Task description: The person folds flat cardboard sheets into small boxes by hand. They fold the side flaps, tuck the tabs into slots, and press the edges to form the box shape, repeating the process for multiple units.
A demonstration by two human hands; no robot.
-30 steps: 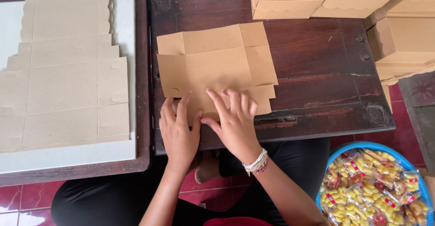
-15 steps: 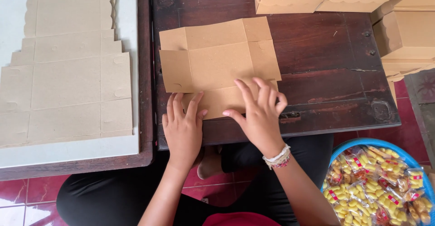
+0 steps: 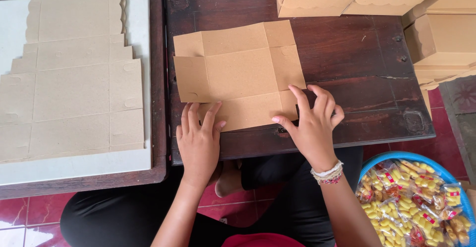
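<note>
A flat brown cardboard box blank (image 3: 238,73) with creased flaps lies on a dark wooden table (image 3: 357,54). My left hand (image 3: 198,140) lies flat, fingers together, on the blank's near left corner. My right hand (image 3: 312,123) presses its fingertips on the near right corner flap, fingers spread. Neither hand grips the card.
A stack of flat box blanks (image 3: 74,78) rests on a white-topped table (image 3: 74,167) at the left. Several folded cardboard boxes (image 3: 436,34) are piled at the back right. A blue basin (image 3: 396,159) of wrapped yellow snacks sits at the lower right on a red tiled floor (image 3: 20,217).
My right hand has slid along the near edge of the blank from its middle to the right corner. The left hand has stayed at the near left.
</note>
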